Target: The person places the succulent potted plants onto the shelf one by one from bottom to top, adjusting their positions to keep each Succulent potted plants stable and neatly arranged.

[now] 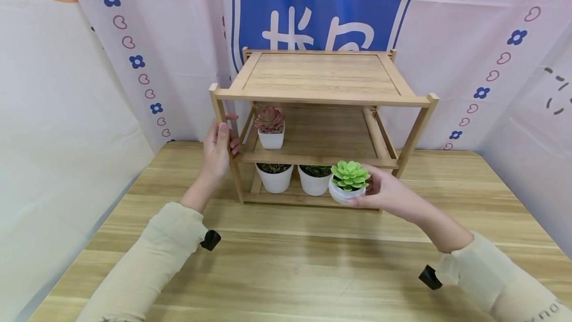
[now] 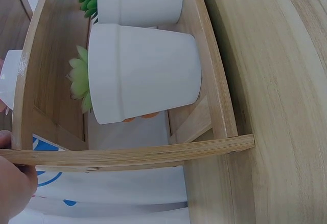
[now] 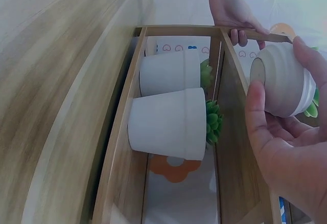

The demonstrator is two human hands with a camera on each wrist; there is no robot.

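In front of the right part of a three-tier wooden shelf point(image 1: 321, 98), my right hand point(image 1: 391, 194) holds a bright green potted succulent point(image 1: 350, 177) by its round white pot point(image 3: 278, 81). The right wrist view shows thumb and fingers about that pot, beside the middle board. My left hand point(image 1: 217, 148) grips the shelf's left front post point(image 1: 219, 108) near the middle board. Close to that hand, a reddish succulent point(image 1: 270, 119) in a square white pot stands on the middle tier. Two larger white pots point(image 1: 275, 181) point(image 3: 166, 124) with green succulents stand side by side on the bottom tier.
The shelf stands on a wood-grain table point(image 1: 286, 262). Behind it hangs a pale patterned cloth point(image 1: 187, 39) with a blue panel point(image 1: 321, 9) bearing white characters. A black object point(image 1: 211, 240) sits at the left cuff and another black object point(image 1: 430, 277) at the right.
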